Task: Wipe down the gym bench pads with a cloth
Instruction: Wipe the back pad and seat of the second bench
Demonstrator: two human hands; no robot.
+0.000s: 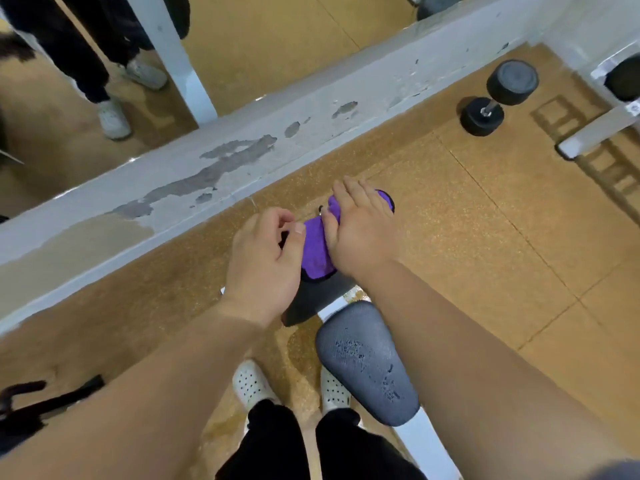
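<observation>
A purple cloth (316,244) lies over the far end of a dark grey bench pad (304,304). My right hand (360,233) presses flat on the cloth, fingers spread toward the wall. My left hand (265,263) sits at the cloth's left edge with fingers curled, thumb and fingertips pinching near its black trim. Closer to me a second grey pad (367,365) with a worn, cracked surface sits on a white frame. Much of the far pad is hidden under the cloth and my hands.
A low white wall ledge (221,157) with peeling paint runs diagonally just beyond the pad, a mirror above it. A black dumbbell (498,98) lies on the cork floor at right, near a white rack (595,129). My white shoes (251,384) stand beside the bench frame.
</observation>
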